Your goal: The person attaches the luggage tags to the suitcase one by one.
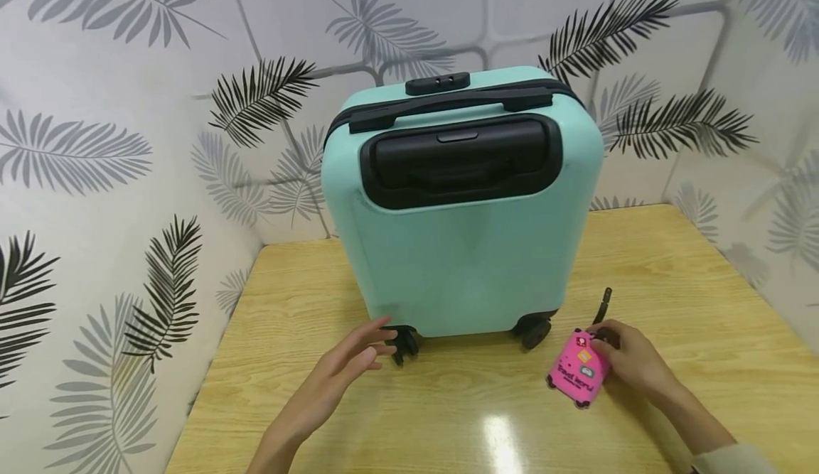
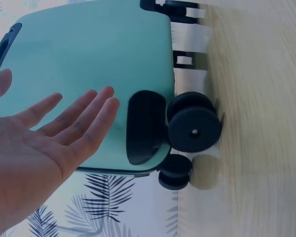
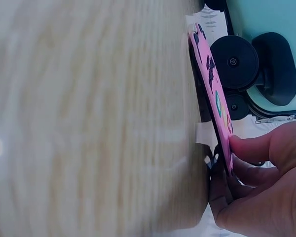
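Observation:
A mint-green suitcase (image 1: 461,261) stands upright on its black wheels. My right hand (image 1: 636,364) pinches a pink luggage tag (image 1: 578,371) shaped like a small suitcase, thumb on its printed face and fingers behind it. The tag's black strap (image 1: 602,307) sticks up past its top end. In the right wrist view the tag (image 3: 214,94) appears nearly edge-on, close over the wood, with the suitcase wheel (image 3: 234,61) behind it. My left hand (image 1: 335,371) holds nothing; its fingers are spread loosely near the left front wheel (image 1: 404,345). The left wrist view shows its palm turned up.
The wooden tabletop (image 1: 441,417) carries everything and meets papered walls (image 1: 128,175) with feather patterns at the back and sides. On the suitcase's top are a side handle (image 1: 454,99), a combination lock (image 1: 438,83) and a recessed pull handle (image 1: 461,165).

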The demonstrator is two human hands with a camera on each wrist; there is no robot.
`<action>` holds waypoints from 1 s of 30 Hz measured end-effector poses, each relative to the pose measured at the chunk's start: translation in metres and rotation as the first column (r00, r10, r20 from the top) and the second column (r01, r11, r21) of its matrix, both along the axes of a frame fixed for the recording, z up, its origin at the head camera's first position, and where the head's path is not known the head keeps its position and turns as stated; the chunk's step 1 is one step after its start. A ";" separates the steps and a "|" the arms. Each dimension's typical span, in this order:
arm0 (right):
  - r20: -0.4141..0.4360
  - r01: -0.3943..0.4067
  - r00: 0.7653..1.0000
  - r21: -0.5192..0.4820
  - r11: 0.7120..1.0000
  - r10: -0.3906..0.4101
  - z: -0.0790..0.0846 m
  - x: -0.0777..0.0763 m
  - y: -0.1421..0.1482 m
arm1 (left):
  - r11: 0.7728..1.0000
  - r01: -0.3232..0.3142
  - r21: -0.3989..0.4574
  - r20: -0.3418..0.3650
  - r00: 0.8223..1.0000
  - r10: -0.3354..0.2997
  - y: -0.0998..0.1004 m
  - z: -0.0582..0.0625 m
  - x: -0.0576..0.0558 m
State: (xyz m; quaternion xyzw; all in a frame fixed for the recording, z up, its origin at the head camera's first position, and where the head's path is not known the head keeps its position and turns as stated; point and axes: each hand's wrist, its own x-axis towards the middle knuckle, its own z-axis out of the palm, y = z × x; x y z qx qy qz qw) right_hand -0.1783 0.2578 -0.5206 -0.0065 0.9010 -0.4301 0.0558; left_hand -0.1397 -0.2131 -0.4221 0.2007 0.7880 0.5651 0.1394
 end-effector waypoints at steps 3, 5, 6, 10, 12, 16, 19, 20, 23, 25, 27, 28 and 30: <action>0.012 -0.001 1.000 -0.006 1.000 0.001 0.001 0.001 0.000 | 1.000 0.005 0.020 -0.001 1.000 -0.005 0.005 0.001 -0.001; 0.013 0.000 1.000 -0.017 1.000 0.000 0.001 0.001 0.001 | 0.999 0.012 0.035 -0.006 1.000 -0.011 0.008 0.002 -0.001; 0.009 0.002 1.000 -0.022 1.000 -0.002 0.001 0.001 0.001 | 0.999 0.015 0.042 -0.009 1.000 -0.015 0.010 0.002 -0.001; -0.005 0.007 1.000 -0.062 0.998 -0.007 0.001 0.001 0.002 | 0.998 0.028 0.061 -0.034 0.999 -0.026 0.014 0.003 -0.003; -0.011 0.010 1.000 -0.079 0.997 -0.011 0.000 0.001 0.003 | 0.997 0.031 0.074 -0.041 0.999 -0.028 0.015 0.003 -0.003; -0.021 0.022 0.999 -0.095 0.995 -0.024 0.000 0.001 0.004 | 0.994 0.046 0.099 -0.047 0.998 -0.042 0.018 0.003 -0.003; -0.025 0.033 0.999 -0.086 0.996 -0.035 0.000 0.001 0.004 | 0.993 0.054 0.103 -0.046 0.998 -0.049 0.019 0.003 -0.003; -0.026 0.037 0.999 -0.081 0.996 -0.039 0.000 0.001 0.005 | 0.993 0.054 0.102 -0.046 0.998 -0.049 0.019 0.003 -0.003; -0.027 0.047 0.998 -0.063 0.997 -0.048 0.000 0.001 0.005 | 0.993 0.055 0.104 -0.045 0.998 -0.051 0.020 0.004 -0.003; -0.016 0.057 0.998 -0.059 0.997 -0.058 0.000 0.001 0.006 | 0.992 0.060 0.108 -0.045 0.997 -0.055 0.021 0.004 -0.003; 0.003 0.066 0.998 -0.072 0.995 -0.066 0.000 0.002 0.007 | 0.992 0.066 0.112 -0.050 0.997 -0.061 0.021 0.004 -0.002; 0.012 0.073 0.997 -0.080 0.994 -0.073 -0.001 0.002 0.007 | 0.991 0.068 0.114 -0.053 0.997 -0.062 0.022 0.004 -0.002; 0.033 0.088 0.996 -0.102 0.991 -0.085 -0.001 0.004 0.008 | 0.991 0.067 0.115 -0.060 0.996 -0.061 0.023 0.004 -0.002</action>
